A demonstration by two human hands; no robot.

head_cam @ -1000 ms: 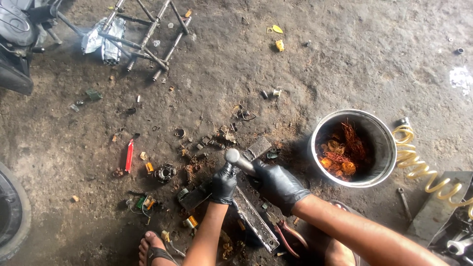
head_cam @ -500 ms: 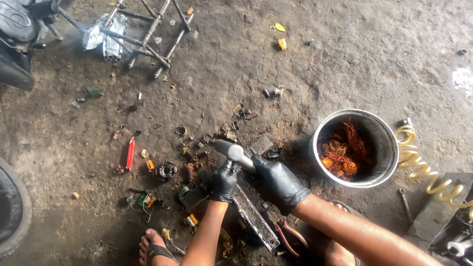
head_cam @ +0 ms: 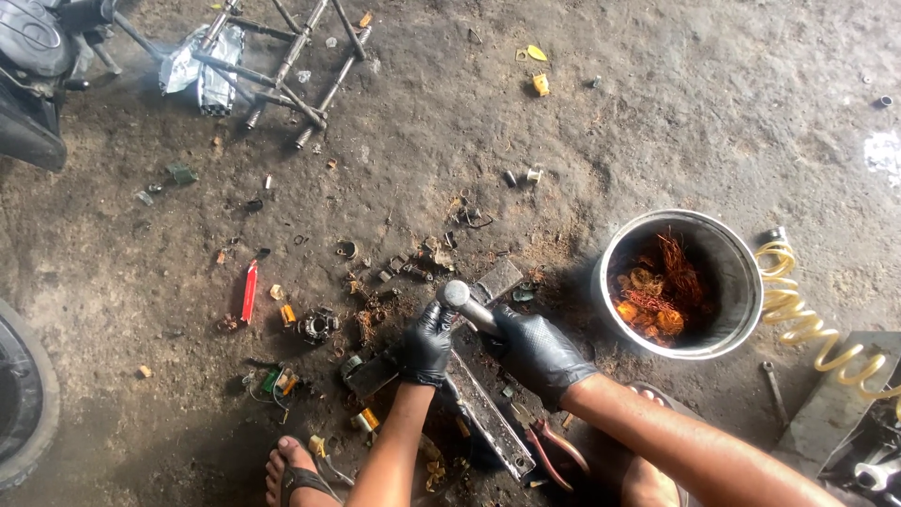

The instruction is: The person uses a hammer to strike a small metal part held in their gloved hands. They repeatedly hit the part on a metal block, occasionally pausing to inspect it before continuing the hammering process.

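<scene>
Both my hands wear black gloves. My right hand [head_cam: 537, 352] grips the handle of a hammer, whose metal head [head_cam: 456, 295] sits just above my left hand. My left hand [head_cam: 427, 343] is closed on a small part held down against a long metal bar [head_cam: 488, 418] that lies on the dirt floor; the part itself is hidden by the fingers. Small scrap pieces [head_cam: 375, 282] lie scattered just beyond the hands. A round metal pot [head_cam: 741, 282] holding copper wire coils [head_cam: 657, 296] stands to the right.
A red-handled tool [head_cam: 249, 291] lies at left. A metal tube frame [head_cam: 291, 56] and a motorbike part [head_cam: 38, 66] are at the top left, a tyre [head_cam: 23, 413] at the left edge. A yellow coiled hose [head_cam: 807, 319] and wrenches [head_cam: 774, 390] lie right. My sandalled foot [head_cam: 296, 474] is below.
The hammer head dipped down-left at the middle frame and is now back up beside the left hand. The left hand stays on the bar.
</scene>
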